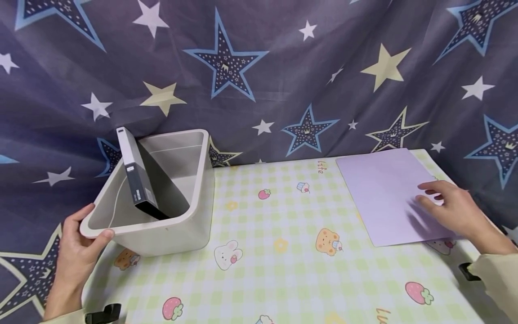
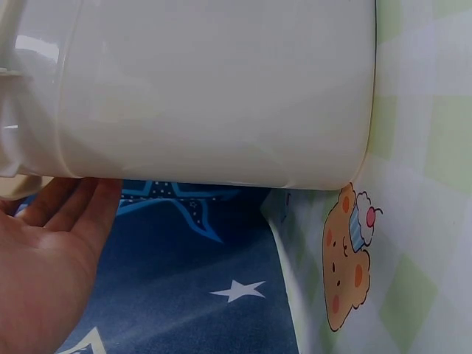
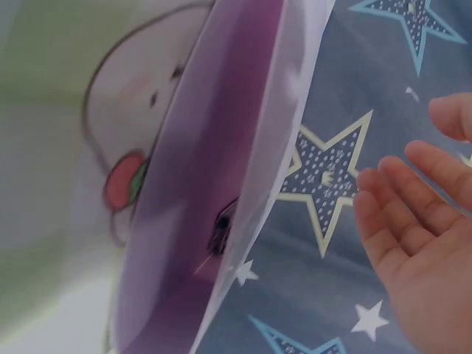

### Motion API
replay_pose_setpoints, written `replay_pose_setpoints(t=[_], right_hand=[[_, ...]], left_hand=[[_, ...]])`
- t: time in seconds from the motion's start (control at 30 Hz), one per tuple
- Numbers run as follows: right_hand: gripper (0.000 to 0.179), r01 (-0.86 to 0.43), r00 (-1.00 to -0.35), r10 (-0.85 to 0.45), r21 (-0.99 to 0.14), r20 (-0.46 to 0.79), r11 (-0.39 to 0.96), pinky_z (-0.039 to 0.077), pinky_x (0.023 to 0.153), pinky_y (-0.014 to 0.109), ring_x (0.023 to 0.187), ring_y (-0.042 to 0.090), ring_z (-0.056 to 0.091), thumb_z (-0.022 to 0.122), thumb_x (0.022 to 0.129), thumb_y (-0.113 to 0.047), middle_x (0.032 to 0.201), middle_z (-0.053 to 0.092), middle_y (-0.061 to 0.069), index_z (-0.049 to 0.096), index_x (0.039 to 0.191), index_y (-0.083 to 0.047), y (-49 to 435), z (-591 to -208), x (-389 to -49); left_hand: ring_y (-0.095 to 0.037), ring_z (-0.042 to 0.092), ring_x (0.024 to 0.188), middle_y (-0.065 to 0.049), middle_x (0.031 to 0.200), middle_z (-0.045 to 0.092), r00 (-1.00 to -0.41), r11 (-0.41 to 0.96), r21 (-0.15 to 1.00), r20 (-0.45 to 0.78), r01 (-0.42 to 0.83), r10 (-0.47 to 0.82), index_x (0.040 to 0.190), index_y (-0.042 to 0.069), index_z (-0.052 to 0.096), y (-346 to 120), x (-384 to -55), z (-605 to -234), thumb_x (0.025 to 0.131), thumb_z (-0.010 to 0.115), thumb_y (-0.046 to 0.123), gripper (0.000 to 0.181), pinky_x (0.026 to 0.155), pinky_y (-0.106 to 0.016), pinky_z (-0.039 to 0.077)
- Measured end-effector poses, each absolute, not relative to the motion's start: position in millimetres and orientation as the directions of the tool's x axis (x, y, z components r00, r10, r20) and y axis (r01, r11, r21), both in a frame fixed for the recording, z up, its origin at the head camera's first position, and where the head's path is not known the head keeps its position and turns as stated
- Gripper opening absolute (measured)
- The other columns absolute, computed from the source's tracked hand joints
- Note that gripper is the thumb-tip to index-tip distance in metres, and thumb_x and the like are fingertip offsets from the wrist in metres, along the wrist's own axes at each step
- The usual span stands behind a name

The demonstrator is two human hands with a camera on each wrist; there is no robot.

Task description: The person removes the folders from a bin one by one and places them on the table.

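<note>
My left hand (image 1: pixel 77 252) grips the rim of a light grey plastic bin (image 1: pixel 162 234) at its near left corner, thumb over the front edge. In the left wrist view, its fingers (image 2: pixel 77 206) lie against the side of the bin (image 2: pixel 221 96). A slim black-and-white box (image 1: pixel 137 180) leans diagonally inside the bin, one end rising above the rim. At the right, my right hand (image 1: pixel 455 209) hovers over a lavender folder (image 1: pixel 388 202), fingers loosely bent and holding nothing. The right wrist view shows the folder (image 3: pixel 199 147) edge-on, its layers parted around a small dark clip-like piece (image 3: pixel 223 228).
A table (image 1: pixel 279 270) with a green-checked, cartoon-printed cover lies under the bin and folder. Behind it hangs a dark star-patterned cloth (image 1: pixel 259 81), close to the bin's far side and the folder's far edge.
</note>
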State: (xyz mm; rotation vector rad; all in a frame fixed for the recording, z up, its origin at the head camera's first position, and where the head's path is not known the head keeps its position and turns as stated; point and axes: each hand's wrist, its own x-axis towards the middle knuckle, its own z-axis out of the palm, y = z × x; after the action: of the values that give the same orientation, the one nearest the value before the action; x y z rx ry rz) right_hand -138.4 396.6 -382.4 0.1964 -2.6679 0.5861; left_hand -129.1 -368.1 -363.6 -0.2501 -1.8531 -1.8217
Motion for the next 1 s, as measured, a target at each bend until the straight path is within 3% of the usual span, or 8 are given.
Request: replay_pose_setpoints(t=[0.23, 0.63, 0.87, 1.0], right_hand=[[0.03, -0.291, -0.874, -0.097, -0.354, 0.476, 0.889, 0.04, 0.066, 0.019, 0.08, 0.024, 0.055, 0.071, 0.081, -0.012, 0.099, 0.067, 0.017, 0.066, 0.109, -0.002, 382, -382, -138], [0.028, -0.317, -0.864, -0.104, -0.374, 0.492, 0.872, 0.038, 0.068, 0.018, 0.08, 0.026, 0.056, 0.071, 0.082, -0.011, 0.098, 0.068, 0.013, 0.067, 0.109, -0.004, 355, -376, -143], [0.028, -0.344, -0.855, -0.115, -0.388, 0.505, 0.855, 0.039, 0.068, 0.016, 0.081, 0.005, 0.054, 0.071, 0.081, -0.01, 0.1, 0.068, 0.01, 0.068, 0.109, -0.006, 351, -374, -146], [0.028, -0.366, -0.844, -0.124, -0.392, 0.522, 0.844, 0.04, 0.068, 0.017, 0.08, 0.002, 0.054, 0.071, 0.08, -0.009, 0.096, 0.068, 0.007, 0.069, 0.108, -0.006, 347, -374, -147]], left_hand=[[-0.015, 0.055, 0.101, -0.013, 0.129, 0.046, -0.839, 0.059, 0.858, 0.512, 0.511, -0.185, 0.139, -0.005, 0.037, -368, -130, -365, 0.075, 0.051, -0.031, 0.071, 0.08, -0.012, 0.049], [-0.015, 0.055, 0.101, -0.012, 0.128, 0.046, -0.836, 0.069, 0.856, 0.515, 0.512, -0.192, 0.139, -0.005, 0.037, -371, -127, -366, 0.075, 0.053, -0.03, 0.071, 0.08, -0.012, 0.048], [-0.014, 0.054, 0.101, -0.011, 0.129, 0.046, -0.841, 0.097, 0.863, 0.505, 0.496, -0.192, 0.14, -0.004, 0.037, -371, -128, -365, 0.076, 0.053, -0.029, 0.071, 0.079, -0.011, 0.048], [-0.014, 0.054, 0.101, -0.011, 0.128, 0.046, -0.84, 0.105, 0.86, 0.51, 0.499, -0.187, 0.14, -0.004, 0.036, -372, -127, -365, 0.076, 0.053, -0.029, 0.071, 0.079, -0.011, 0.048]])
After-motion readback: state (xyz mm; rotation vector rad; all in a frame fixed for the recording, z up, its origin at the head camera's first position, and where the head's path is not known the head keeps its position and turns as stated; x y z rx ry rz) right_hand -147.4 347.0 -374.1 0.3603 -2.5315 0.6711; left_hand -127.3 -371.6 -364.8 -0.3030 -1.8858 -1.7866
